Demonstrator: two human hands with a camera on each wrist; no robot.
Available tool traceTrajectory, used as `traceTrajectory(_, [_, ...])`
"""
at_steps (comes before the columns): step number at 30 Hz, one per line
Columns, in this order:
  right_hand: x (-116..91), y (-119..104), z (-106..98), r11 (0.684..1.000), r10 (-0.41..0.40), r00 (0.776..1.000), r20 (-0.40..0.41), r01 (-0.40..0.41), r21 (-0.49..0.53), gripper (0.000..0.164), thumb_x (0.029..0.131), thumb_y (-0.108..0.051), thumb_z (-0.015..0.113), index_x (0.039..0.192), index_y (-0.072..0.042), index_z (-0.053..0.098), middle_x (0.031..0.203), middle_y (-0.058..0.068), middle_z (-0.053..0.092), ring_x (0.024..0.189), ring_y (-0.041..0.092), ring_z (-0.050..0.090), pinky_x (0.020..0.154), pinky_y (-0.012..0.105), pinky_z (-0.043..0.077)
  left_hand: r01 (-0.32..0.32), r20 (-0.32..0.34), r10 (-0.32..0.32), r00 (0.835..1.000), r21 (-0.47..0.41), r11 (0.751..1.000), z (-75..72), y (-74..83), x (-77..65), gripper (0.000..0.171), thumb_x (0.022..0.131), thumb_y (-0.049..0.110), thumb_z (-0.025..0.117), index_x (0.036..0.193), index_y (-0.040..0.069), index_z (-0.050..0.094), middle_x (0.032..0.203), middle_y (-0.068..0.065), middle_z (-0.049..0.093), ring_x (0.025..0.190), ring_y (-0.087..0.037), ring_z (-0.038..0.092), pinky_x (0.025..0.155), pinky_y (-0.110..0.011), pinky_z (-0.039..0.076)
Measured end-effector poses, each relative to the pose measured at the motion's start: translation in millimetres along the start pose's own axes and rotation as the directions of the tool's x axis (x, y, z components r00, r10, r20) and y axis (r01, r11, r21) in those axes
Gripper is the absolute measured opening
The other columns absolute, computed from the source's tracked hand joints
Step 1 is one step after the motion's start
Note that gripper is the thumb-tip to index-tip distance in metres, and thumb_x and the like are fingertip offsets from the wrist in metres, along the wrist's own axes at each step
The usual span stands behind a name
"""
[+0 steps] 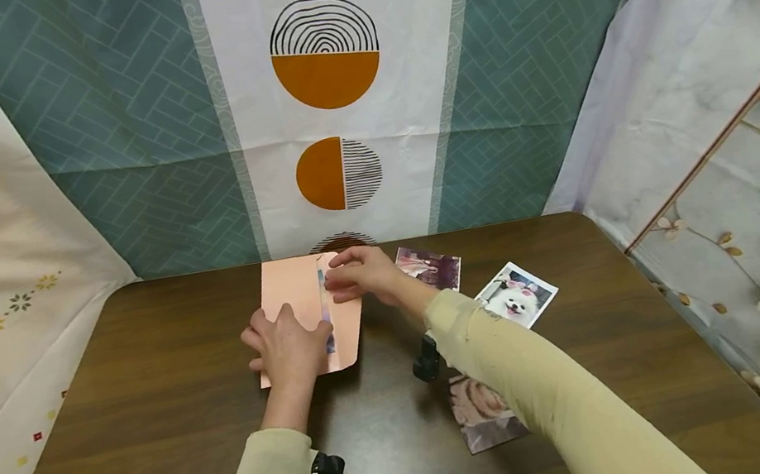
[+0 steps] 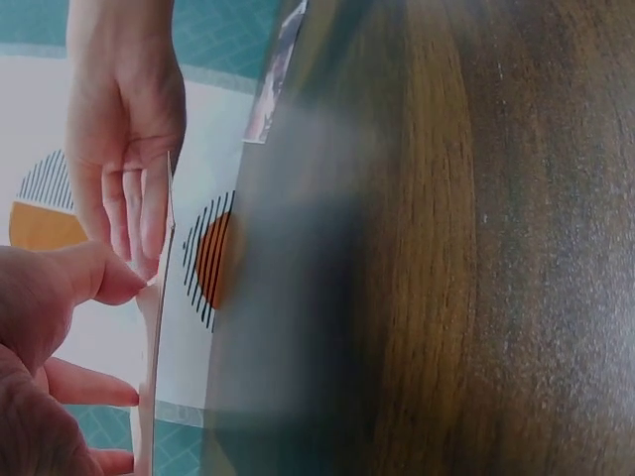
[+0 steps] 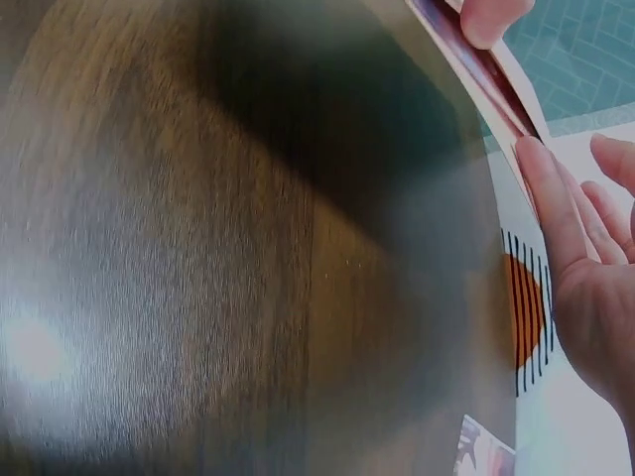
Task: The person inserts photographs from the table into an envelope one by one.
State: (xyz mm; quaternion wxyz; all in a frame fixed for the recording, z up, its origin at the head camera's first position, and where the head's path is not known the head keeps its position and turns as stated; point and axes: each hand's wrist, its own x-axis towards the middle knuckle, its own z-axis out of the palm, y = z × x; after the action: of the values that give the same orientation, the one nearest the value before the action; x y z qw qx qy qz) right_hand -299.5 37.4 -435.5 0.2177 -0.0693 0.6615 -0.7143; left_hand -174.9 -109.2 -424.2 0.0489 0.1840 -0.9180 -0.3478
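A peach envelope (image 1: pixel 289 281) is over the table's far part, its flap side turned to the right. Along its mouth shows a strip of a bluish-purple photo (image 1: pixel 331 344), the rest hidden inside. My left hand (image 1: pixel 287 346) holds the envelope near its left edge, fingers spread and thumb close to the mouth. In the left wrist view the envelope (image 2: pixel 147 397) appears edge-on, with fingertips against its face. My right hand (image 1: pixel 365 273) touches the envelope by the flap with fairly straight fingers (image 3: pixel 544 183), its thumb apart from them.
Right of the envelope lie a purple-toned photo (image 1: pixel 430 266), a photo of a white dog (image 1: pixel 517 296) and, nearer, a brownish photo (image 1: pixel 481 413) partly under the right sleeve. The dark wooden table (image 1: pixel 152 409) ends at a patterned cloth (image 1: pixel 135 127) behind.
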Motion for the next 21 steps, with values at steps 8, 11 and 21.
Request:
traceTrajectory(8, [-3.9, -2.0, -5.2, 0.994, 0.037, 0.998, 0.051, -0.032, -0.102, 0.028, 0.104, -0.009, 0.07, 0.126, 0.008, 0.065, 0.115, 0.026, 0.076, 0.096, 0.03, 0.08, 0.08, 0.044, 0.064, -0.004, -0.003, 0.004, 1.0, -0.006, 1.0, 1.5, 4.7, 0.3, 0.07, 0.092, 0.036, 0.077, 0.145, -0.005, 0.056, 0.158, -0.035, 0.026, 0.146, -0.056, 0.016, 0.101, -0.082, 0.033])
traceTrajectory(11, [-3.8, -2.2, -4.5, 0.993, 0.044, 0.998, 0.05, -0.039, -0.111, 0.027, 0.103, -0.007, 0.071, 0.125, 0.007, 0.065, 0.111, 0.024, 0.076, 0.09, 0.026, 0.079, 0.079, 0.043, 0.065, -0.006, 0.0, 0.006, 1.0, -0.007, 1.0, 1.0, 6.1, -0.1, 0.07, 0.092, 0.036, 0.077, 0.145, -0.005, 0.056, 0.158, -0.035, 0.026, 0.147, -0.056, 0.016, 0.101, -0.082, 0.033])
traceTrajectory(21, [-1.1, -3.3, -6.5, 0.994, 0.019, 0.998, 0.063, -0.012, -0.108, 0.024, 0.101, 0.002, 0.07, 0.123, 0.009, 0.065, 0.107, 0.023, 0.077, 0.086, 0.022, 0.078, 0.081, 0.04, 0.064, -0.01, -0.003, 0.01, 1.0, -0.002, 1.0, -0.2, 9.2, -0.3, 0.069, 0.092, 0.036, 0.077, 0.145, -0.005, 0.056, 0.157, -0.035, 0.027, 0.146, -0.056, 0.017, 0.1, -0.081, 0.034])
